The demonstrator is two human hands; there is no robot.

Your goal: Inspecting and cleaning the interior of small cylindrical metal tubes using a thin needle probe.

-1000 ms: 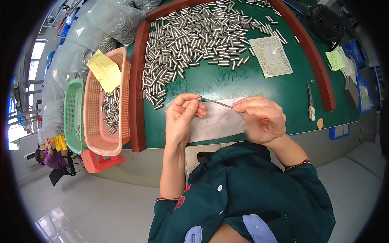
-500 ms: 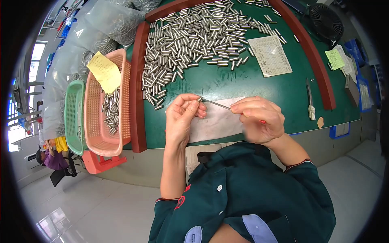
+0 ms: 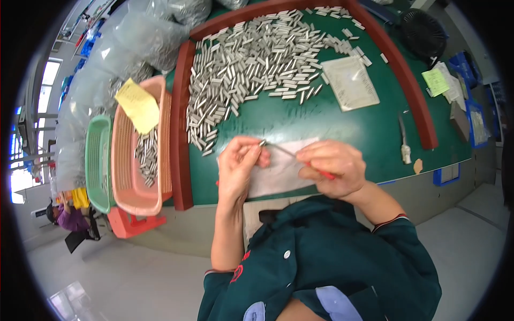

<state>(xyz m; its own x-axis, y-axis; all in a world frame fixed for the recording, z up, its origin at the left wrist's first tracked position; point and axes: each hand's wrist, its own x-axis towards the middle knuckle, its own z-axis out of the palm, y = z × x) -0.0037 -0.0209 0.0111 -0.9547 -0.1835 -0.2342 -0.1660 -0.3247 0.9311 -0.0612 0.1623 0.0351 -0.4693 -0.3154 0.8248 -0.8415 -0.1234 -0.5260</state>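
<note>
Between the thumb and fingers of my left hand (image 3: 237,167) is a small shiny metal cylinder (image 3: 262,143), its end facing my other hand. My right hand (image 3: 338,167) is closed around a thin, straight tool with a grey shaft (image 3: 282,150) and a red handle (image 3: 325,174). The shaft's tip reaches the cylinder's end; whether it goes inside is too small to tell. Both hands are raised over a pale cloth (image 3: 278,174) on the green tabletop (image 3: 246,124). Many similar cylinders (image 3: 251,67) lie in a loose pile beyond my hands.
Red-brown rails (image 3: 183,128) border the pile. On the left stand a pink basket (image 3: 120,182) holding cylinders, a green basket (image 3: 95,160) and filled plastic bags (image 3: 163,40). A sleeved card (image 3: 350,85), a slim white-handled tool (image 3: 405,152) and a black fan (image 3: 424,35) are rightward.
My right hand has turned and shifted slightly left, showing more of the red handle. The cylinder stays in my left hand. The whole view has shifted a little.
</note>
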